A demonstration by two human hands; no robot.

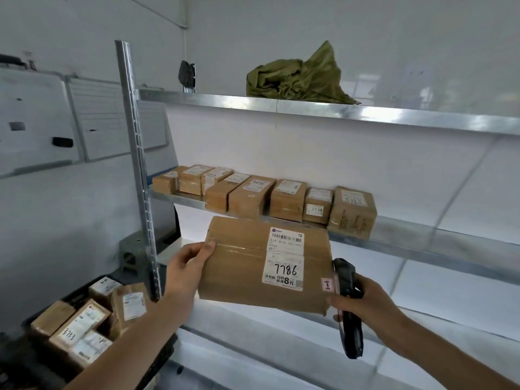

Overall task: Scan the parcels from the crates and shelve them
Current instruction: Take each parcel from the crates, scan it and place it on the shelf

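Parcel (253,266), brown carton, held up between both hands in front of the shelving, label side facing the camera. Its white label (285,258) carries a barcode and handwritten "7786"; a small pink sticker sits near the lower right corner.

Left hand (187,266) grips the parcel's left edge, thumb curled over the top face, fingers hidden beneath. Right hand (365,302) wraps a black scanner (347,305), held upright just beside the parcel's right edge; thumb tip touches the lower right corner of the carton. Scanner screen not readable.

Just beyond the hands, above the parcel: metal shelf (422,237) with a row of boxes (264,197), small brown cartons set side by side along its left part, labels up, some with handwritten numbers. The rightmost carton overhangs the shelf's front lip a little.

Higher, well above the hands: top shelf (309,108) with a crumpled green sack (298,77).

Below and left of the left forearm: dark crate (157,358) holding more labelled cartons (84,322), piled loosely, one marked "3313".

Left of the left hand: slotted steel upright (138,164). Behind it, whiteboards (42,122) on the wall.
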